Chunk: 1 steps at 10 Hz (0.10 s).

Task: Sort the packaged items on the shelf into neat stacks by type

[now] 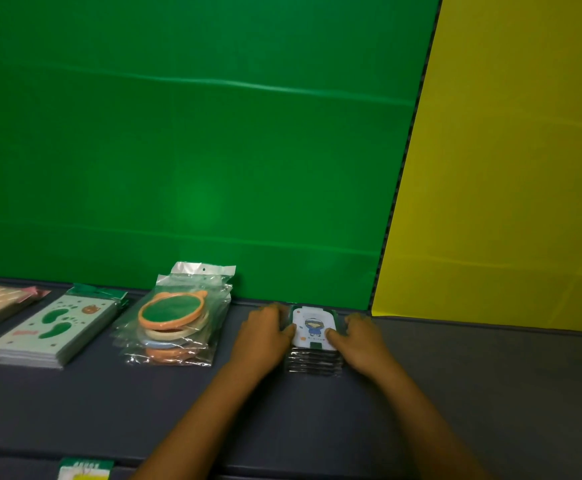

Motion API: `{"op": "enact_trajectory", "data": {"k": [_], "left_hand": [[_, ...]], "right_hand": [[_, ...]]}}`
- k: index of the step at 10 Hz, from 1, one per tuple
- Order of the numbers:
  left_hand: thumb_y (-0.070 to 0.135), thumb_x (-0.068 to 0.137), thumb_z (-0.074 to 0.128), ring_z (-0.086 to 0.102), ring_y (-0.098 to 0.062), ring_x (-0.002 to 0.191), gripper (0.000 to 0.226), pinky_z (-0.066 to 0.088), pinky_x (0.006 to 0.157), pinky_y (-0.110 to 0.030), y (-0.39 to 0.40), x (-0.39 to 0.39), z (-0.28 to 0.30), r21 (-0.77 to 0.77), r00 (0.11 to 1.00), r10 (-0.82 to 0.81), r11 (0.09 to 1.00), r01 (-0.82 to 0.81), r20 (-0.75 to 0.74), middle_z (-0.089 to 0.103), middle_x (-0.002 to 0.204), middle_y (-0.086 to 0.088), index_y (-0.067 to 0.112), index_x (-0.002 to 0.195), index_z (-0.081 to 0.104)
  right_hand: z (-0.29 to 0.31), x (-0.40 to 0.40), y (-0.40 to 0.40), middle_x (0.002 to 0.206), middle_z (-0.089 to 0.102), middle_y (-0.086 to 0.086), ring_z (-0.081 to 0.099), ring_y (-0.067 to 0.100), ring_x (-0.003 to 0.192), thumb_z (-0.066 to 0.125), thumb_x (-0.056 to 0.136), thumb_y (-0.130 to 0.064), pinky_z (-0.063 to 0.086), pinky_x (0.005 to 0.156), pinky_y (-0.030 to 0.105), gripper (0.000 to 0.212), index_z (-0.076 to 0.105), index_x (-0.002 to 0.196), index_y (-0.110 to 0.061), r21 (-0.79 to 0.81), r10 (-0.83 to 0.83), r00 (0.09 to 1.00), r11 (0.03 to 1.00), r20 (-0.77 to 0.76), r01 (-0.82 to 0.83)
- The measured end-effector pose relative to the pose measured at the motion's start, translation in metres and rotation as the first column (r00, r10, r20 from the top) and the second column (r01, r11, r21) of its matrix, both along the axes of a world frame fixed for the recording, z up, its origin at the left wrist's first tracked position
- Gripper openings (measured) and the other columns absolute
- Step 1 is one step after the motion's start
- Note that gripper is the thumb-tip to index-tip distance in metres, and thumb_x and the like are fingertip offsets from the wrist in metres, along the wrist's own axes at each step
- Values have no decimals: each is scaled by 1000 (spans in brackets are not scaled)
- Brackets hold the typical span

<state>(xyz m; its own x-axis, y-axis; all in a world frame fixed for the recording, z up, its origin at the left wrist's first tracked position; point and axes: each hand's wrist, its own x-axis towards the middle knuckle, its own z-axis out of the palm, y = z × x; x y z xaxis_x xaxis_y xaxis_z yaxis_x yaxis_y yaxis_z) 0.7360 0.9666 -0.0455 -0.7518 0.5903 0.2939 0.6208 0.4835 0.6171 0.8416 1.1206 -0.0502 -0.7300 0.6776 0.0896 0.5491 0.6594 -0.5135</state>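
Left hand [265, 332] and right hand [360, 336] clasp opposite sides of a stack of small cartoon-printed packets [313, 341], thumbs on the top packet, on the dark shelf [109, 410] by the green backboard [196, 133]. Leftward lie bagged round mirrors [173, 323], apparently, and a footprint-card stack [52, 332].

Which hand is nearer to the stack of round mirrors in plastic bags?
Left. The left hand grips the left side of the card stack, just right of the mirrors. The right hand grips the card stack's right side, farther away.
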Motion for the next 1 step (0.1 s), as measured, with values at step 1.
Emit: {"op": "enact_trajectory", "data": {"k": [1], "left_hand": [[33, 88, 60, 56, -15, 113, 35, 47, 97, -35, -23, -9, 12, 56, 990, -59, 996, 66, -127, 62, 123, 1, 22, 121, 59]], "right_hand": [[14, 5, -16, 127, 47, 10, 42, 25, 121, 55, 93, -42, 39, 99, 34, 48, 47, 128, -11, 168, 18, 993, 986, -121, 3]]}}
